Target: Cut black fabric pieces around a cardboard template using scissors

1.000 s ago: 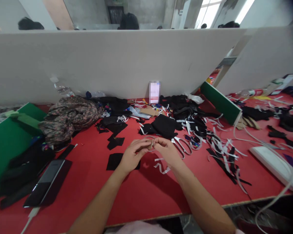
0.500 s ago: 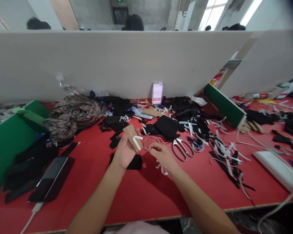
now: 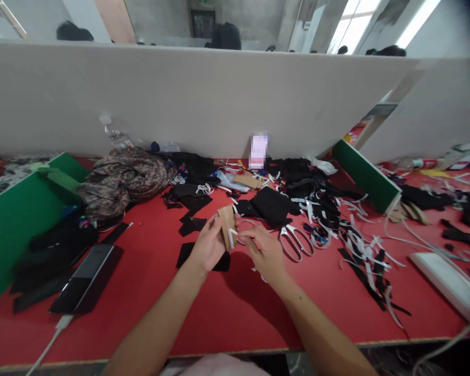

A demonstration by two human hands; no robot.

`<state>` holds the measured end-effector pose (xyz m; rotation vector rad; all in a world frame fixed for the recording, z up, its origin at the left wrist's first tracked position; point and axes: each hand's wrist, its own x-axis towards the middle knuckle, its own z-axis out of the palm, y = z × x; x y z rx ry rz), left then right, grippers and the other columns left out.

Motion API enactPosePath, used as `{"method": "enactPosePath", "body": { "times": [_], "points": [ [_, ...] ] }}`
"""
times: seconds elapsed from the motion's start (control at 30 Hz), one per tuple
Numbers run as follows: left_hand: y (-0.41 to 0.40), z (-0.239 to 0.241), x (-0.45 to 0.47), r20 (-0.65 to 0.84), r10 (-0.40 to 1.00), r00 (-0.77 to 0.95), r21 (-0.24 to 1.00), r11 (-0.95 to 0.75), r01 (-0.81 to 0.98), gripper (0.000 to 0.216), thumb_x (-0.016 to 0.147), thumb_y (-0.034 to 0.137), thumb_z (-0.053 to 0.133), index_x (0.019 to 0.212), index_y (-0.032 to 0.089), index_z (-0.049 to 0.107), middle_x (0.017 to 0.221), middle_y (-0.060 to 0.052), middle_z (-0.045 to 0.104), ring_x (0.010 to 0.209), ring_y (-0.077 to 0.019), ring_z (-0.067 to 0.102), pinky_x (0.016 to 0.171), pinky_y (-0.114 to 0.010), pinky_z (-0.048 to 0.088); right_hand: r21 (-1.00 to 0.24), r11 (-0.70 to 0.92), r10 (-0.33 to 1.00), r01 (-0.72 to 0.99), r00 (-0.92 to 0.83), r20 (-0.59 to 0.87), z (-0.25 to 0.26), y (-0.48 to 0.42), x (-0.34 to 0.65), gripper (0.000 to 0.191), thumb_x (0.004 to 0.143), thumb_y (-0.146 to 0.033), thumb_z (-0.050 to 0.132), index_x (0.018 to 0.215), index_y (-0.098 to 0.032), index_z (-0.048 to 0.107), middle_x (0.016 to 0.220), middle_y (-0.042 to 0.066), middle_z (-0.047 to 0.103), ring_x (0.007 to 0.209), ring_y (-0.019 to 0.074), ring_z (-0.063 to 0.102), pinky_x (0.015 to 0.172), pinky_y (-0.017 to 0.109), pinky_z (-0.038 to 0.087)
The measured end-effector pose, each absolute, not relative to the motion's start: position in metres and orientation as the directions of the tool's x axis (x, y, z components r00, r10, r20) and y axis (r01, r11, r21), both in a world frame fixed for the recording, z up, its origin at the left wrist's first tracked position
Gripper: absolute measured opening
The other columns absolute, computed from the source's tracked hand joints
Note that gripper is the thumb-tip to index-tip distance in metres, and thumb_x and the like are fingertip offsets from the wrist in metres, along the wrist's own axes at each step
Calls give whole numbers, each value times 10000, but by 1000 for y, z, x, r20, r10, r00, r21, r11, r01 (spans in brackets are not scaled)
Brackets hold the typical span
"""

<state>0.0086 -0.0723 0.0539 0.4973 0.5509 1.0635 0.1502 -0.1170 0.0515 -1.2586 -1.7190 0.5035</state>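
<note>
My left hand is closed around a narrow piece of brown cardboard, held upright and slightly tilted above the table. A white strip lies folded across the cardboard's front, and a thin pale loop runs from it toward the right. At the cardboard's right edge, my right hand pinches the strip between thumb and fingers. Beneath the left hand lies a flat black cloth piece. Scissors with white handles rest just right of my right hand.
Black fabric scraps and white strip offcuts litter the red table. On the left are a dark phone and a patterned cloth bundle. Green dividers flank the space; a lit phone leans at the back.
The cardboard has turned more upright and moved slightly right with my left hand. My right hand has come closer to its edge. The view has shifted a little.
</note>
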Motion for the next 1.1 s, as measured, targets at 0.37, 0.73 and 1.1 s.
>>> {"method": "enactPosePath", "body": {
  "times": [0.37,0.73,1.1],
  "points": [
    [-35,58,-41,-245,958,146,417,240,-877,313,883,358,369,1014,181,591,983,-29,659,855,-123,609,816,-272,493,-552,590,799,589,-522,298,61,-115,162,188,817,-170,424,657,-185,521,634,5,484,612,133,443,611,253,339],
    [-48,53,-20,-403,864,302,568,495,-658,357,882,360,352,994,104,574,842,-102,660,586,-108,582,524,-219,485,-359,401,914,843,-341,219,32,-97,169,79,784,-272,572,788,-196,594,831,51,584,819,192,520,705,298,355],
    [-49,56,-28,-371,831,415,777,523,-352,276,808,313,491,941,104,611,874,-126,665,637,-145,607,545,-239,468,-490,214,940,845,-42,339,30,-93,170,195,852,-257,442,970,-177,576,975,114,574,932,242,501,799,368,372]
  ]
}}
